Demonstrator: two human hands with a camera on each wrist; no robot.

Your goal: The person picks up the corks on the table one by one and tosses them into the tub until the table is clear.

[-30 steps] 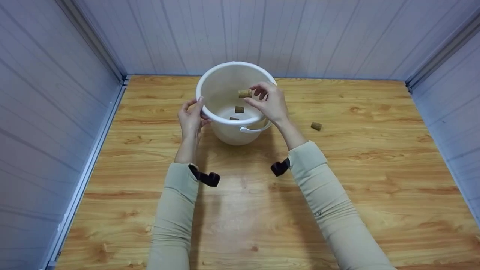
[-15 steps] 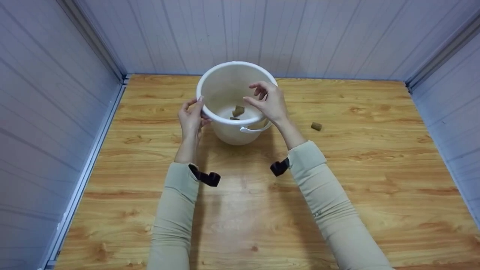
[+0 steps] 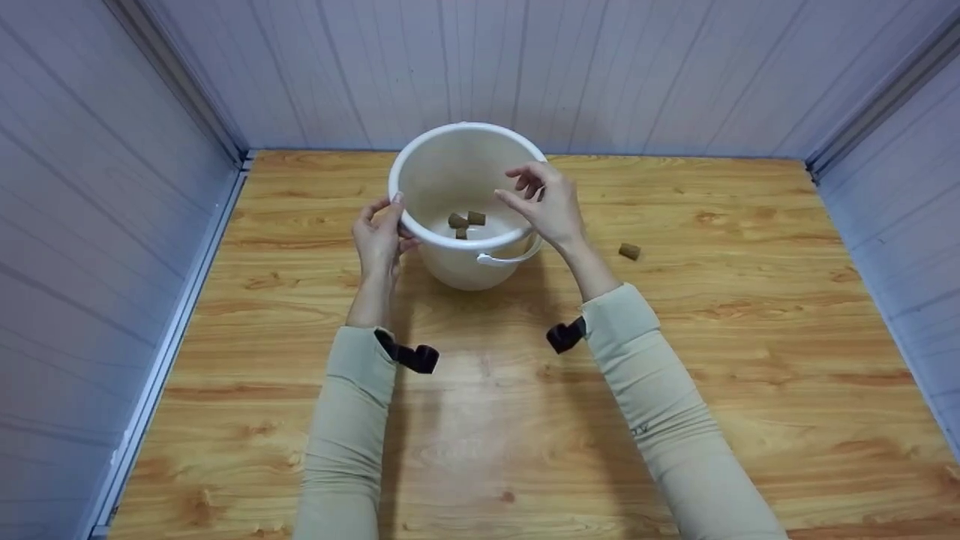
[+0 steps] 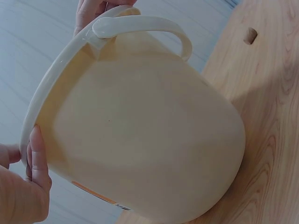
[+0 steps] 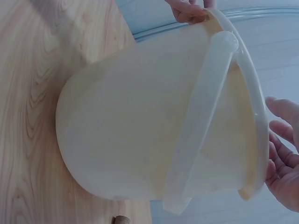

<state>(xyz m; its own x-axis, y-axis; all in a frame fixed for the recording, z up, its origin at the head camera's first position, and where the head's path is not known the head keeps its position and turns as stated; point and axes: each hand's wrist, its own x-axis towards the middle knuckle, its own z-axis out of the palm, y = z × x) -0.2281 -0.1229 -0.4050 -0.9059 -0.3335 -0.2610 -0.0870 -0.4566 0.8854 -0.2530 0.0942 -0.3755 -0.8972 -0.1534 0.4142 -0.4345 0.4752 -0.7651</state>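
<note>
A white plastic bucket (image 3: 469, 266) stands on the wooden table, its handle (image 3: 514, 259) hanging down at the front right. My left hand (image 3: 377, 238) grips the rim on the left side, thumb on top and fingers underneath. Over the right part of the rim hovers my right hand (image 3: 553, 206), thumb and fingers parted and nothing between them. Inside, on the bucket's bottom, lie three brown corks (image 3: 476, 218) close together. One more cork (image 3: 629, 251) lies on the table to the right of the bucket, also seen in the left wrist view as a small cork (image 4: 250, 36).
The wood-grain table (image 3: 480, 435) reaches back to a panelled wall (image 3: 480, 67), with side walls left and right. A black wrist camera (image 3: 566, 335) sticks out from the right cuff, and another camera (image 3: 421, 358) from the left cuff.
The cork that my right hand pinched has been let go and dropped into the bucket, where it rests beside the others. My right hand has shifted slightly right; my left hand keeps its grip.
</note>
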